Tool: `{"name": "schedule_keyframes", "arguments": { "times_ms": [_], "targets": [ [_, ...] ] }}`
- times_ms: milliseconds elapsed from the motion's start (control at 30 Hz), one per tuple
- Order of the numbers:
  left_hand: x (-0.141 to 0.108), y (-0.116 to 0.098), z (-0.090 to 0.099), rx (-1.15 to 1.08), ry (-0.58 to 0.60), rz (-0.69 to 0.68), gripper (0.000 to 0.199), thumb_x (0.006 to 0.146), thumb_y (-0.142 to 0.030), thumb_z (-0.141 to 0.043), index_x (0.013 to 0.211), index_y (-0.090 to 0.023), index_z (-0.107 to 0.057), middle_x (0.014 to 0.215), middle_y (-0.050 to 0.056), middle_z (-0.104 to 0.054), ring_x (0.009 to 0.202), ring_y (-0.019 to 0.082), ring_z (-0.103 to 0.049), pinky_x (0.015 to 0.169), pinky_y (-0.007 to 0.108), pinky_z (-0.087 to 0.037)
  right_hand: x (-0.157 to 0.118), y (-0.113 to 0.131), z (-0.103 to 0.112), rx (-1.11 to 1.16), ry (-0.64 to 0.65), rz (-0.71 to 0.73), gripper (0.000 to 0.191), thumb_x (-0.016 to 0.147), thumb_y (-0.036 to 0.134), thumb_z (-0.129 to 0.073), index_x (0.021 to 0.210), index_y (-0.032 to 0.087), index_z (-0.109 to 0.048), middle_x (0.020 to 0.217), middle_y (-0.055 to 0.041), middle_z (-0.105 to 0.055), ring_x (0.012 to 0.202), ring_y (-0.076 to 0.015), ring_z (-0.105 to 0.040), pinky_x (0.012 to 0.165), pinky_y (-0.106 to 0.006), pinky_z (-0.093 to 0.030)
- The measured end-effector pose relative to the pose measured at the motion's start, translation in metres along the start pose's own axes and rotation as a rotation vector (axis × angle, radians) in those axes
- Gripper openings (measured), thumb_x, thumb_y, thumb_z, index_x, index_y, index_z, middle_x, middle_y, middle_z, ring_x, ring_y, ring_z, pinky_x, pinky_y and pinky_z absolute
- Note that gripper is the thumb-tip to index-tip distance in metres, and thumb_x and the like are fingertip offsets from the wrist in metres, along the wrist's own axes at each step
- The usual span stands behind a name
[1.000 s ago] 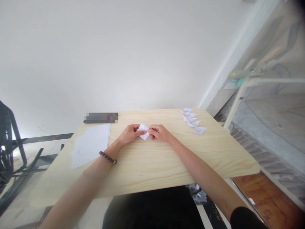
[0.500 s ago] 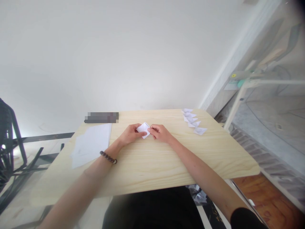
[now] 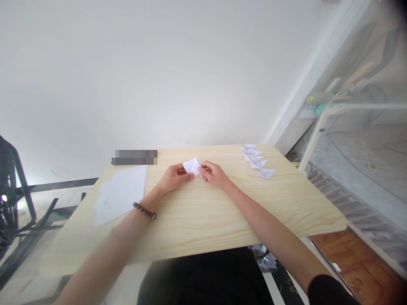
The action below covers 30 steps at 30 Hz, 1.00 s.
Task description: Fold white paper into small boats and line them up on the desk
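Between my two hands is a small piece of folded white paper (image 3: 192,165), held just above the middle of the table. My left hand (image 3: 174,177) pinches its left side, thumb in front and fingers behind. At the right corner, my right hand (image 3: 213,174) grips the paper between thumb and fingers. Several folded paper boats (image 3: 266,173) stand in a slanting row on the right part of the table, apart from my hands. A stack of white paper sheets (image 3: 122,192) lies to the left, beside my left forearm.
The light wooden table (image 3: 203,228) stands against a white wall (image 3: 190,76). A dark, blurred-out object (image 3: 135,157) lies at its back left edge. A black chair frame (image 3: 19,182) is at the left, and a white metal frame (image 3: 314,140) rises at the right.
The folded paper has turned slightly in my hands, and its lower point no longer hangs as far below my fingers. My right fingers have shifted along its right corner.
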<state>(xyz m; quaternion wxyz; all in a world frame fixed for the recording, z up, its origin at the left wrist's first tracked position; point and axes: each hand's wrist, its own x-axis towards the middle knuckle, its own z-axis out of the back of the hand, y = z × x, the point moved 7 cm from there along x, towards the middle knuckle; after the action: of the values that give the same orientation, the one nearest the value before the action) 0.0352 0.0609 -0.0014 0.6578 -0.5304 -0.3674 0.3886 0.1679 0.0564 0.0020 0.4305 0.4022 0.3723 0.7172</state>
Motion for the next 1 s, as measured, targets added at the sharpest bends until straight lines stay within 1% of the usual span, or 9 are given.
{"name": "schedule_keyframes", "arguments": {
  "times_ms": [200, 300, 400, 567, 733, 867, 933, 1000],
  "targets": [
    [0.002, 0.004, 0.005, 0.064, -0.027, 0.008, 0.032, 0.061, -0.038, -0.064, 0.079, -0.012, -0.061, 0.076, 0.006, -0.064, 0.073, 0.018, -0.057, 0.071, 0.031, -0.043, -0.001, 0.004, -0.001, -0.032, 0.042, 0.027, 0.026, 0.079, 0.04, -0.04, 0.068, 0.017, -0.044, 0.05, 0.0045, -0.046, 0.046, -0.0066, -0.044, 0.051, -0.019, -0.037],
    [0.001, 0.002, 0.004, 0.065, -0.02, -0.017, 0.032, 0.064, -0.039, -0.062, 0.082, -0.013, -0.061, 0.076, 0.004, -0.064, 0.072, 0.017, -0.057, 0.071, 0.03, -0.042, 0.0, 0.001, -0.002, -0.011, 0.052, 0.008, 0.027, 0.078, 0.041, -0.041, 0.065, 0.017, -0.043, 0.05, 0.0045, -0.046, 0.045, -0.0064, -0.044, 0.05, -0.019, -0.037],
    [0.001, 0.001, 0.007, 0.086, -0.049, -0.04, 0.033, 0.068, -0.042, -0.057, 0.084, -0.013, -0.061, 0.077, 0.004, -0.063, 0.071, 0.016, -0.056, 0.07, 0.029, -0.042, 0.001, -0.002, -0.004, -0.023, 0.08, 0.001, 0.03, 0.077, 0.042, -0.042, 0.062, 0.016, -0.044, 0.053, 0.0031, -0.048, 0.046, -0.0064, -0.045, 0.049, -0.019, -0.036],
    [0.001, 0.001, 0.009, 0.1, -0.06, -0.026, 0.035, 0.069, -0.043, -0.056, 0.085, -0.013, -0.062, 0.082, 0.005, -0.063, 0.073, 0.016, -0.055, 0.069, 0.028, -0.042, 0.0, -0.001, -0.006, -0.076, 0.12, 0.014, 0.034, 0.079, 0.044, -0.04, 0.064, 0.015, -0.048, 0.056, 0.0017, -0.05, 0.047, -0.0064, -0.045, 0.048, -0.018, -0.035],
    [0.0, -0.002, 0.001, 0.006, -0.003, -0.025, 0.04, 0.069, -0.042, -0.058, 0.097, -0.014, -0.06, 0.093, 0.007, -0.063, 0.083, 0.019, -0.056, 0.072, 0.03, -0.042, -0.002, 0.004, -0.006, -0.158, 0.153, 0.069, 0.035, 0.08, 0.043, -0.039, 0.067, 0.014, -0.054, 0.055, 0.0009, -0.051, 0.048, -0.0067, -0.044, 0.048, -0.019, -0.033],
    [-0.001, -0.001, -0.001, -0.017, 0.069, -0.009, 0.036, 0.07, -0.038, -0.059, 0.093, -0.011, -0.061, 0.092, 0.009, -0.064, 0.086, 0.022, -0.056, 0.077, 0.033, -0.041, -0.004, 0.008, -0.01, -0.159, 0.215, 0.104, 0.034, 0.082, 0.041, -0.037, 0.071, 0.014, -0.055, 0.057, 0.0012, -0.051, 0.05, -0.0066, -0.045, 0.049, -0.018, -0.032],
    [0.0, 0.0, -0.002, -0.031, 0.109, -0.008, 0.035, 0.07, -0.037, -0.058, 0.093, -0.01, -0.061, 0.092, 0.009, -0.064, 0.086, 0.022, -0.056, 0.078, 0.033, -0.041, -0.004, 0.009, -0.012, -0.136, 0.235, 0.101, 0.034, 0.082, 0.042, -0.037, 0.071, 0.014, -0.054, 0.058, 0.0015, -0.05, 0.051, -0.0065, -0.045, 0.049, -0.018, -0.033],
    [0.0, -0.001, -0.002, -0.041, 0.119, -0.011, 0.036, 0.071, -0.037, -0.058, 0.094, -0.009, -0.06, 0.092, 0.009, -0.063, 0.085, 0.022, -0.056, 0.077, 0.033, -0.041, -0.004, 0.008, -0.012, -0.1, 0.239, 0.086, 0.034, 0.082, 0.043, -0.037, 0.07, 0.014, -0.053, 0.057, 0.0016, -0.049, 0.051, -0.0064, -0.045, 0.049, -0.017, -0.033]
  ]
}}
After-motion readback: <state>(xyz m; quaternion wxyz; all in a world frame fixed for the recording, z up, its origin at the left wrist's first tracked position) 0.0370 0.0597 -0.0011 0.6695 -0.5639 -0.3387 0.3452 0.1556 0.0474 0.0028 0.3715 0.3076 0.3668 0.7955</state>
